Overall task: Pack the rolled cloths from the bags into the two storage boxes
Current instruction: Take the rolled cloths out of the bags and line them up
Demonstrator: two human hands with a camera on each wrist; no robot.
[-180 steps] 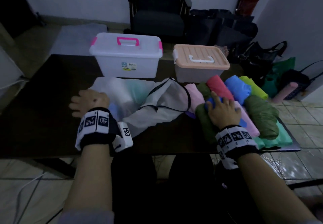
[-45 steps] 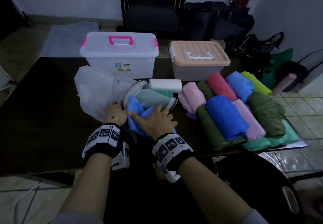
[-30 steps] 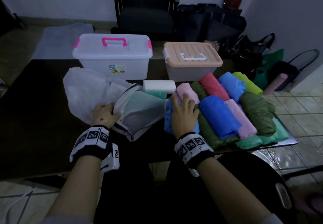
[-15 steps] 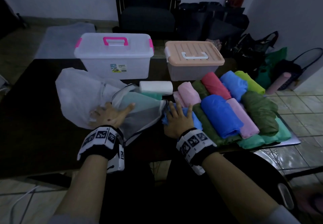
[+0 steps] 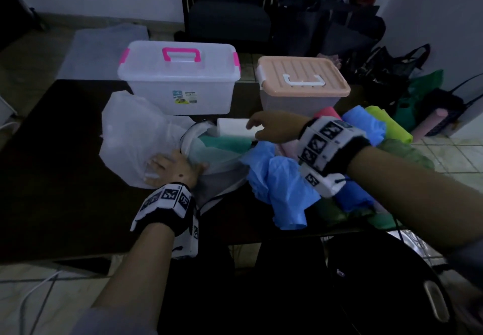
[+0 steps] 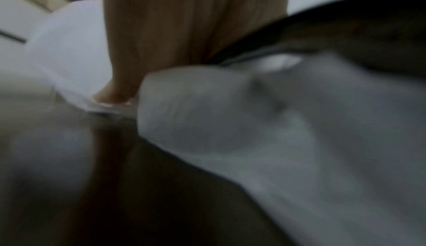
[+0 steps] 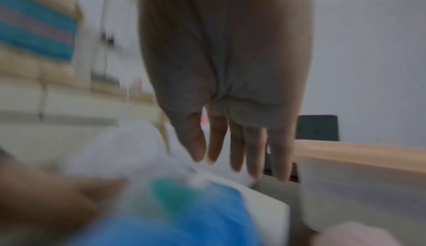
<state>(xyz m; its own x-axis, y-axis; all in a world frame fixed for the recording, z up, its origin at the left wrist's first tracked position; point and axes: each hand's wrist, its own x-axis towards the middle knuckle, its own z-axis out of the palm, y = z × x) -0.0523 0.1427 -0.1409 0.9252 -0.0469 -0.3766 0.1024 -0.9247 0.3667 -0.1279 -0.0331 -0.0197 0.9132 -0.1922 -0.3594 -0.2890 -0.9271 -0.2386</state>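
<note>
Dark surface (image 5: 60, 178), dimly lit. Right hand (image 5: 277, 129), fingers extended, touches white roll (image 5: 231, 127) at frame centre; contact blurred. Left hand (image 5: 172, 170) lies flat on translucent bag (image 5: 136, 136). Crumpled blue cloth (image 5: 282, 185) partly hidden. Two lidded boxes (image 5: 180, 81) behind.

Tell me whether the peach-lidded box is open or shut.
Shut. The peach-lidded box has its lid seated flat, the white handle folded down on top, and the white side clip down at its left end.
</note>
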